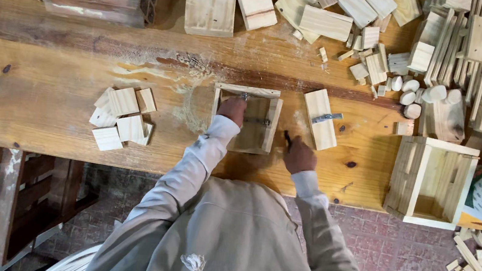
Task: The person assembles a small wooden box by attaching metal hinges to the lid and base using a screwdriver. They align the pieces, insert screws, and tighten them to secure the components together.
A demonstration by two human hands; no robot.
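I see the workbench (42, 111) filling the view, with an open wooden crate (428, 180) at 3 o'clock on its edge. Small wooden box frame (248, 120) sits dead centre. Flat board with a metal hinge (321, 118) just beside it at 3 o'clock. Stack of square blocks (122, 118) at 9 o'clock. Left hand (232, 110) presses inside the frame, fingers curled. Right hand (299, 156) closed on a dark tool (286, 138), possibly a screwdriver.

hands (266, 133) on wooden box (246, 119), workbench (42, 111)
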